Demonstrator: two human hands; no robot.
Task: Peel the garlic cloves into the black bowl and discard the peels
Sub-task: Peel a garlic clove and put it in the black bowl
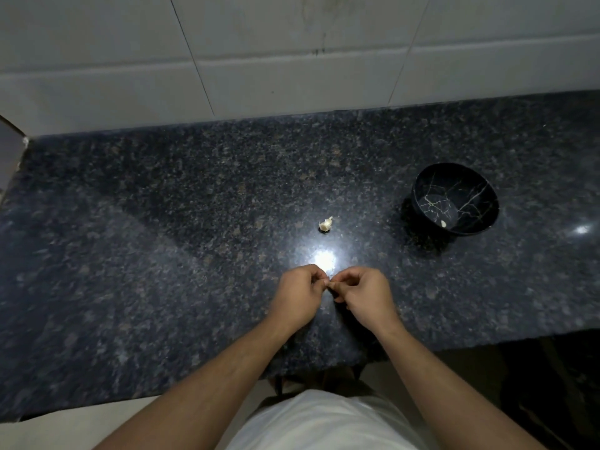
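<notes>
- The surface (162, 222) looks like polished dark speckled granite, glossy enough to mirror a bright light.
- The black bowl (454, 198) is smooth and shiny, with thin pale marble-like veins inside.
- The wall tiles (292, 60) are pale, smooth, faintly sheened.
- The garlic piece (325, 224) carries dry, papery, matt skin.

I am in a kitchen. I stand at a dark stone counter (162, 222). Behind it is a wall of white tiles (292, 43).
</notes>
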